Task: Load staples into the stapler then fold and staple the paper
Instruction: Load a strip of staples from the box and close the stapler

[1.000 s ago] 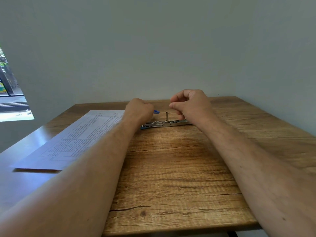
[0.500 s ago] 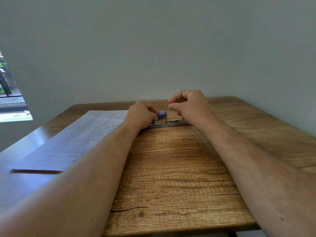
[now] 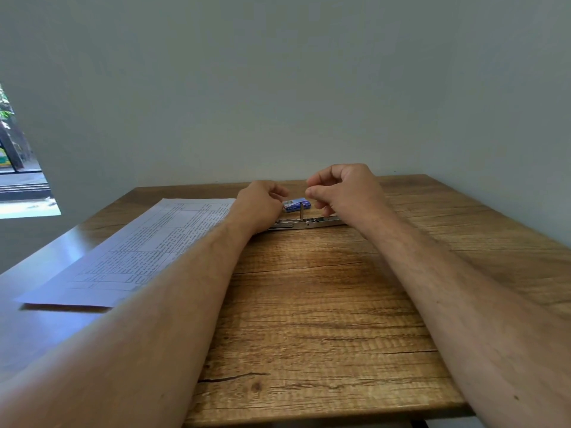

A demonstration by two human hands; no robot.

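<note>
While the right hand [image 3: 343, 193] is held just above the right end of the stapler with thumb and forefinger pinched close together, nothing can be made out between them; a strip of staples may be held there, but it is too small to tell. The left hand [image 3: 262, 205] is rested on the bench at the left end of the stapler, fingers curled inward, and whether anything is gripped cannot be told, since the fingertips are hidden from this view.

Between the two hands, the slim silver metal stapler [image 3: 304, 223] is laid flat and opened out along the bench, with a short metal post standing upright at its middle. Just behind it, a small blue cardboard staple box [image 3: 296, 204] is seen lying near the left thumb. Well to the left, the white printed sheet of paper [image 3: 139, 251] is spread flat and unfolded, partly covered by the left forearm. All of this is carried by the brown wood-grain bench [image 3: 324, 319].

The task is judged to be in its first stage: the stapler is opened for loading, but no staples can be confirmed in its channel. Closing the stapler, folding the paper and stapling it are all left to be done.
</note>
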